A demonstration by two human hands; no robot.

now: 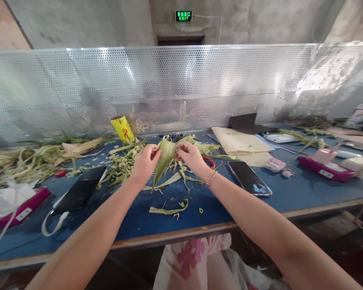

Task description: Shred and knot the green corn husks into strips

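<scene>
Green husk pinched at both sides

The left hand and right hand each clamp it between finger and thumb over the counter. Toward the front edge lies mostly open room, with few scraps. A phone lies left, another phone right. Behind: a yellow tube, lettering illegible, contents hidden. The wall sign reads "EXIT".
</scene>
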